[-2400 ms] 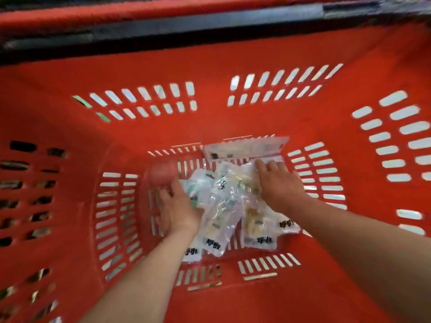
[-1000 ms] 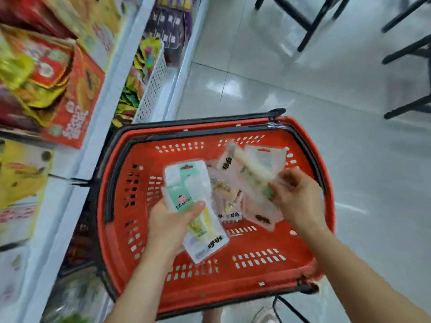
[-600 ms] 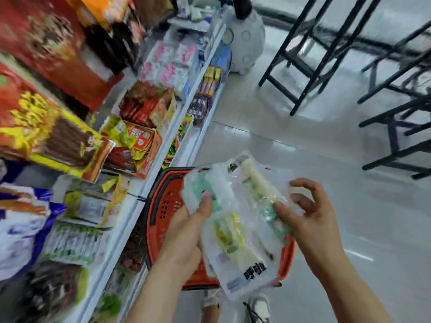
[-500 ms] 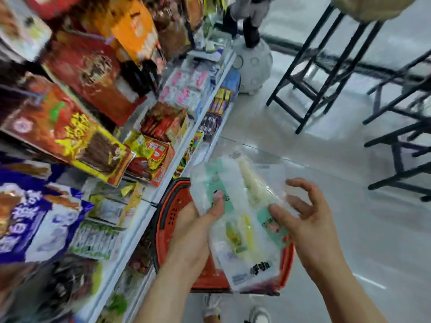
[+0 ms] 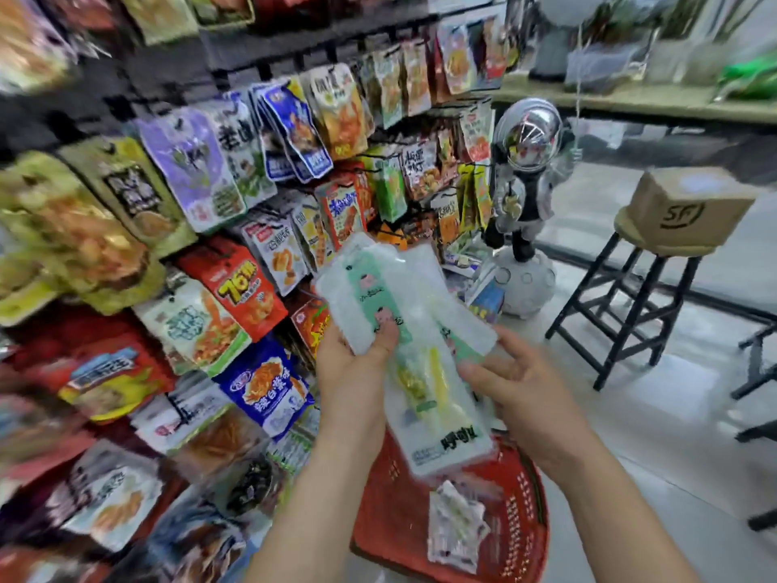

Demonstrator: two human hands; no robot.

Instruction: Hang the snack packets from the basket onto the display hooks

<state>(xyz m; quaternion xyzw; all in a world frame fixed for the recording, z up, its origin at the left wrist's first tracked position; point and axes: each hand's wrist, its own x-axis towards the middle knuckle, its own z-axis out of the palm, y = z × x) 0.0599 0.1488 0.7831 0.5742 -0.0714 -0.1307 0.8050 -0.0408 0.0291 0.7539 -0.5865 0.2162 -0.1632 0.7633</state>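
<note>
I hold a bundle of clear snack packets (image 5: 414, 330) with mint-green labels up in front of the display rack. My left hand (image 5: 357, 368) grips the bundle from the left, thumb on the green label. My right hand (image 5: 517, 385) touches the bundle's right edge with fingers spread. The red basket (image 5: 387, 511) sits on the floor below my hands, with one more clear packet (image 5: 456, 528) lying in it. Black display hooks (image 5: 378, 155) stick out of the rack among hanging bags.
The rack on the left is crowded with hanging snack bags (image 5: 235, 284). An astronaut figure (image 5: 525, 178) stands at the rack's far end. A black stool (image 5: 630, 296) carrying a cardboard box (image 5: 689, 208) stands on the right. Grey tiled floor (image 5: 672, 435) lies beyond the basket.
I lifted the packets out of the basket and raised them. My view swung up from the basket to the hanging display. The image is blurred by motion.
</note>
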